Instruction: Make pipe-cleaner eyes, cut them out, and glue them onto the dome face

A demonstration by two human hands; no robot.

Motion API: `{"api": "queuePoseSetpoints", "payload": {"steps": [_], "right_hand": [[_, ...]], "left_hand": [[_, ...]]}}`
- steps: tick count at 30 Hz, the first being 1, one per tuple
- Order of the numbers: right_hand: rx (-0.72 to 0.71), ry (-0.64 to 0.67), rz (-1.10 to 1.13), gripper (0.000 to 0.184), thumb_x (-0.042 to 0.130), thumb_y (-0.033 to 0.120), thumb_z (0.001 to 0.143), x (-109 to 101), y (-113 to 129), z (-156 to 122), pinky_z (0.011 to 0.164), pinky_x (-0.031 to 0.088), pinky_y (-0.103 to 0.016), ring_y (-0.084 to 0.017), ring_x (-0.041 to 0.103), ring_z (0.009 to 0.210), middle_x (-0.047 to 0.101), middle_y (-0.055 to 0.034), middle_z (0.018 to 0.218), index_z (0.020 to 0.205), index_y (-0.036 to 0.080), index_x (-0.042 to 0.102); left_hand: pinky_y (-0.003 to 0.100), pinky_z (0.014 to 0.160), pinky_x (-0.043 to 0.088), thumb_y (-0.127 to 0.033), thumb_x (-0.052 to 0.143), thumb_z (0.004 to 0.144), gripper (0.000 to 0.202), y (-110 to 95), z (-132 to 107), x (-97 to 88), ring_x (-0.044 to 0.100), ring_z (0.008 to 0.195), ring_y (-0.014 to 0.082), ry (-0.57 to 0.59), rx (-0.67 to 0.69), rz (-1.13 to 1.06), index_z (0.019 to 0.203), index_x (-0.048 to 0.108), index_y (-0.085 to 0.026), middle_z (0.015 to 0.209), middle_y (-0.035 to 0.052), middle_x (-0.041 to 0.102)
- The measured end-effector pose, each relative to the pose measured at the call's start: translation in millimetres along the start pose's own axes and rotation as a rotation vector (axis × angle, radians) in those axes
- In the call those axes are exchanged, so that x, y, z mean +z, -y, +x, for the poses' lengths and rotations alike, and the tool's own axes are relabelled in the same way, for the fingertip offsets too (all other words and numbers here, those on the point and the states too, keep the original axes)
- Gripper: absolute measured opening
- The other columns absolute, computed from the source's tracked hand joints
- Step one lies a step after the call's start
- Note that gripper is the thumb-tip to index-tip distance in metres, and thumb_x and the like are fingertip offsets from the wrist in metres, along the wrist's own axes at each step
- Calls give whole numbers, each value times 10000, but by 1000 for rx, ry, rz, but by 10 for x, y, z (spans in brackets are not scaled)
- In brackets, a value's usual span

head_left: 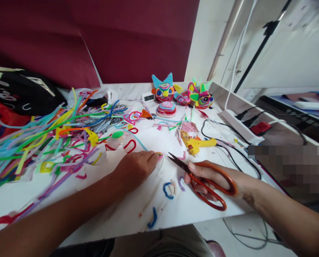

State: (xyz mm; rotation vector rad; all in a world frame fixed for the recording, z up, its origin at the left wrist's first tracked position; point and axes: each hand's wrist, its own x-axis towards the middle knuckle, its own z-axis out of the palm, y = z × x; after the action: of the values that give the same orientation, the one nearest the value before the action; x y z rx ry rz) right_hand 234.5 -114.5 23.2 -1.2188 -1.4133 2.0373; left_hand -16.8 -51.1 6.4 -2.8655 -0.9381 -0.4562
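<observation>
My left hand is closed in a pinch over the white table. Past its fingertips shows the edge of a small pink, yellow and dark pipe cleaner piece; most of it is hidden by the fingers. In my right hand is a pair of scissors with orange-red handles, its dark blades pointing left towards that piece without touching it. The blades look nearly closed. Below them lie a curled blue pipe cleaner scrap and a purple one.
A tangled heap of pipe cleaners covers the left side. Behind my right hand lies a yellow glue gun with its cord. Finished pipe cleaner figures and a small timer stand at the back. A power strip lies at right.
</observation>
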Motion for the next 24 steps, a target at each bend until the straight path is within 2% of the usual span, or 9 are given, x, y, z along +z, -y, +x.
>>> {"api": "queuePoseSetpoints", "payload": {"steps": [2,5,7,10,15,20,24], "right_hand": [[4,-53,-230,499,443,662,872,-35,49,5,372,309,-199,-57,389,384,434,63,571,841,173,535],[-38,-204,-723,455,523,638,840,-47,131,-7,470,329,-235,-94,440,495,477,29,596,779,188,544],[-53,-303,-1017,436,509,620,852,-28,177,-11,551,342,-279,-145,507,586,560,-19,652,862,193,594],[1,-357,-1283,434,460,566,881,32,226,-6,596,345,-331,-235,606,672,656,-100,746,1022,183,610],[86,-282,-1449,303,469,441,875,170,293,30,614,384,-360,-319,674,778,702,-138,854,933,176,604],[23,-320,-1527,246,491,367,856,256,336,78,621,415,-357,-307,690,784,716,-120,873,979,184,599],[-5,-346,-1504,249,518,419,852,259,337,107,619,406,-340,-293,692,790,710,-95,862,935,196,591]], "left_hand": [[339,681,524,-198,374,964,276,11,1,0,669,803,227,23,-27,19,953,634,-105,865,125,692],[337,701,516,-255,381,972,286,45,10,3,676,829,225,20,-67,-17,1014,635,-131,924,111,709],[332,731,518,-282,390,973,283,69,16,-4,677,869,218,22,-87,-57,1062,628,-158,993,100,712],[328,777,521,-280,400,969,282,89,14,-19,673,922,212,30,-86,-111,1107,621,-171,1066,94,705],[332,785,536,-268,437,955,279,90,-4,-6,676,928,212,-18,-56,-115,1125,626,-153,1073,98,708],[330,740,563,-271,483,920,264,65,-27,-1,685,891,208,-114,-1,-72,1097,636,-148,1016,94,719],[373,798,570,-312,608,821,380,42,-49,-25,666,946,244,-127,20,-49,1142,615,-109,1054,118,701]]}}
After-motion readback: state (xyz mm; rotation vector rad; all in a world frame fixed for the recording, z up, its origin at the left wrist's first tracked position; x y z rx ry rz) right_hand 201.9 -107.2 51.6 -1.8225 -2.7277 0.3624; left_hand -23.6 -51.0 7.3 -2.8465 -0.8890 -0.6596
